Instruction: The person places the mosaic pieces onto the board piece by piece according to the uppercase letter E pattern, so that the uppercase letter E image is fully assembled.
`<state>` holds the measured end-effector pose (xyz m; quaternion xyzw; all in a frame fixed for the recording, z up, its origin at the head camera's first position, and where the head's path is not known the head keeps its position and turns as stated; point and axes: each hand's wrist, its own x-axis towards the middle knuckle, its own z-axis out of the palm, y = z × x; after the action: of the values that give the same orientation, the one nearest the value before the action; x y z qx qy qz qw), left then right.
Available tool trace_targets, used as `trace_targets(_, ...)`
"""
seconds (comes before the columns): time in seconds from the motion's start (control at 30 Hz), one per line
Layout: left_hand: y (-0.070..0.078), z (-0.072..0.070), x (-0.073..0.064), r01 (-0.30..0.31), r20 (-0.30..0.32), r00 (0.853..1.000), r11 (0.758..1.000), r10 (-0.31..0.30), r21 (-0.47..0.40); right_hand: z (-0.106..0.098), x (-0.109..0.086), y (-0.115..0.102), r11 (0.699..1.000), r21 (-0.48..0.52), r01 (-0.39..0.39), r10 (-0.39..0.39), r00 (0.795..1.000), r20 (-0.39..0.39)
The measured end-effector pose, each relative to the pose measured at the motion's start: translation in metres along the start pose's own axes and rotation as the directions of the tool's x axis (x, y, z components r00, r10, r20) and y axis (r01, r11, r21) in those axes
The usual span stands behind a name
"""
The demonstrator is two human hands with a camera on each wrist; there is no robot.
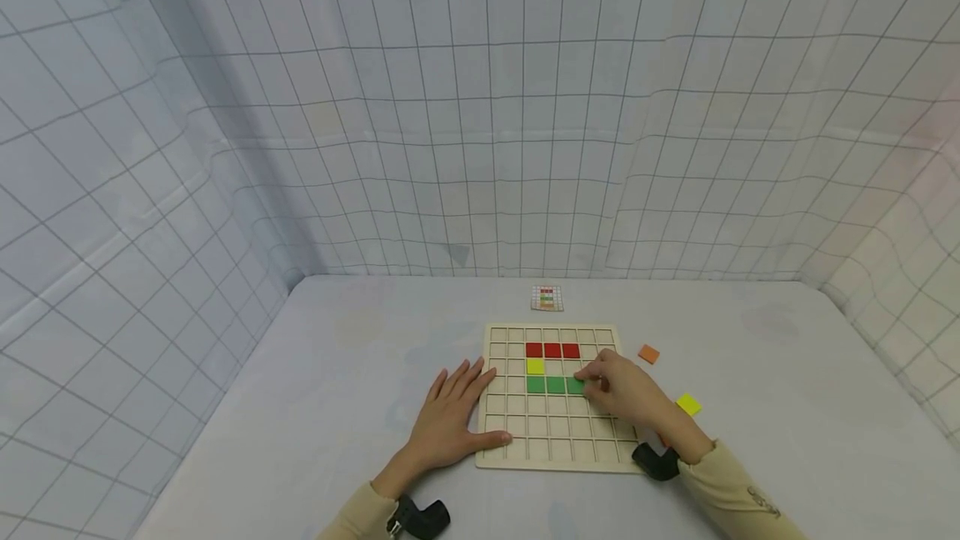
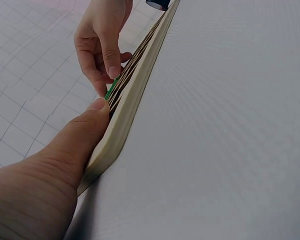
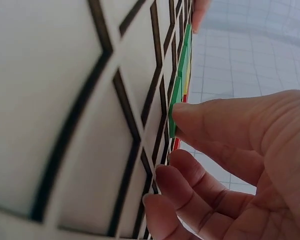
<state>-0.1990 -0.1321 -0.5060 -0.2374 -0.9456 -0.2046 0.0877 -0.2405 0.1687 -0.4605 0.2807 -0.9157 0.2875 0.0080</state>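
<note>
A pale wooden grid board [image 1: 558,467] lies on the white table. My left hand [image 1: 447,419] rests on its left edge with the fingers spread, the thumb lying over the lower left cells. My right hand [image 1: 626,392] pinches a green square tile [image 3: 174,111] between thumb and index finger, at the right end of a green row; the other fingers curl loosely beside it. Two more green tiles [image 1: 545,385] sit to its left. Above them are one yellow tile [image 1: 535,367] and a row of three red tiles [image 1: 552,350].
Behind the board lies a small card [image 1: 547,298] printted with a coloured grid pattern. To the right of the board are a loose orange tile [image 1: 649,354] and a loose yellow tile [image 1: 688,404], the latter close by the right forearm. Grid-patterned white curtains [image 1: 480,148] enclose the table.
</note>
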Motion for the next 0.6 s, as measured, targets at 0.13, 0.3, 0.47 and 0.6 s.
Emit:
trace_targets(0.13,0.0,0.0,0.0,-0.001,-0.001,1.0,1.0,0.001,0.0,0.001,-0.001,0.002,1.0,-0.006,0.003,-0.003,1.0,0.008)
trace_targets(0.3,0.001,0.0,0.0,0.011,0.012,1.0,1.0,-0.011,0.001,0.001,-0.005,0.007,1.0,0.023,0.017,-0.018,0.999,0.033)
trace_targets(0.47,0.001,-0.001,0.0,0.015,0.02,1.0,1.0,-0.015,0.0,-0.003,-0.013,0.012,0.995,0.096,0.037,-0.041,0.998,0.044)
trace_targets(0.6,0.0,-0.001,-0.001,0.01,0.017,1.0,1.0,-0.01,-0.001,-0.011,-0.023,0.013,0.987,0.147,0.061,-0.063,0.998,0.007)
